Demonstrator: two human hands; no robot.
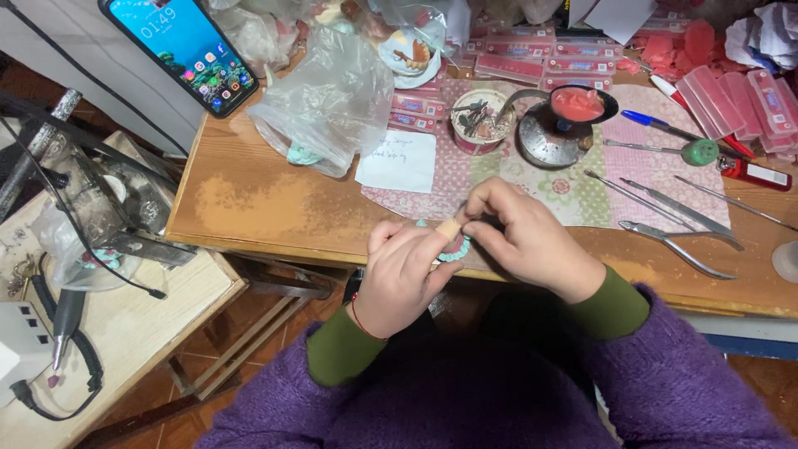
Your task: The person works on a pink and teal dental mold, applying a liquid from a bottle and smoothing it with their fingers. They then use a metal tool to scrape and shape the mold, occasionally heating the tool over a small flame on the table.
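At far left I note a smartphone [181,51] propped upright, its screen lit, and below it a side bench [125,333] carrying a cabled rotary handpiece [65,323]. On the wooden table [249,204], a crumpled clear plastic bag [328,104] lies beside a white note slip [397,162].

My left hand [403,278] sits at the table's near edge, fingers curled inward, the forefinger wearing a tan bandage. It grips a small teal dental cast [455,249], which is mostly hidden between both hands; only its scalloped lower rim shows. My right hand [522,237] touches the left, thumb and forefinger pressed together in a pinch at the top of the cast. I cannot tell whether a tool is held in that pinch.

Beyond the hands: a round tin [480,120] of small tools, a metal burner [553,137] bearing a dish of pink wax [578,104], then long steel instruments [657,199] and pliers [677,245] on a patterned mat [657,179]. Pink flat boxes [748,100] fill the far right.
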